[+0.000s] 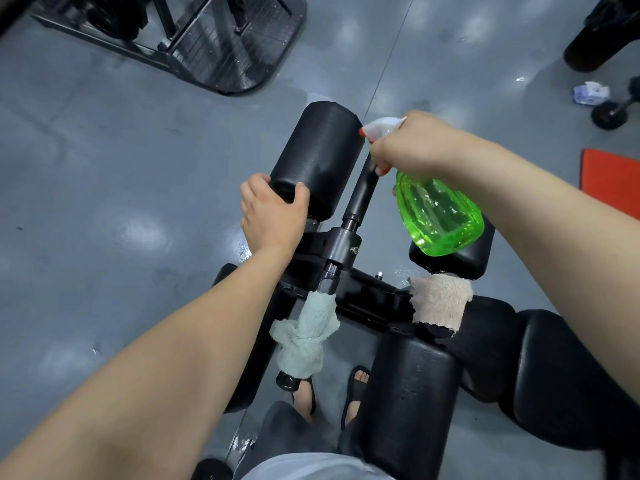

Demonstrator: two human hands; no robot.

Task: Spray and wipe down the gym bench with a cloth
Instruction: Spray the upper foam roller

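Note:
A black gym bench with padded seat sections (pixel 408 393) and a metal frame (pixel 343 244) fills the middle and lower right. My left hand (pixel 272 216) grips the near end of a black foam roller pad (pixel 318 157). My right hand (pixel 412 147) holds a green spray bottle (pixel 438 216) by its white trigger head, with the red nozzle tip pointing left at the roller. A pale blue cloth (pixel 304 337) is draped over a frame bar. A beige cloth (pixel 440 301) lies across the frame beside a second roller pad (pixel 460 263).
The grey floor (pixel 104 168) shines, with wet spots near the frame. A black machine base (pixel 221 46) sits at top left. A crumpled tissue (pixel 590 93), a dumbbell (pixel 611 112) and an orange mat (pixel 611 178) lie to the right. My sandalled feet (pixel 329 393) stand under the bench.

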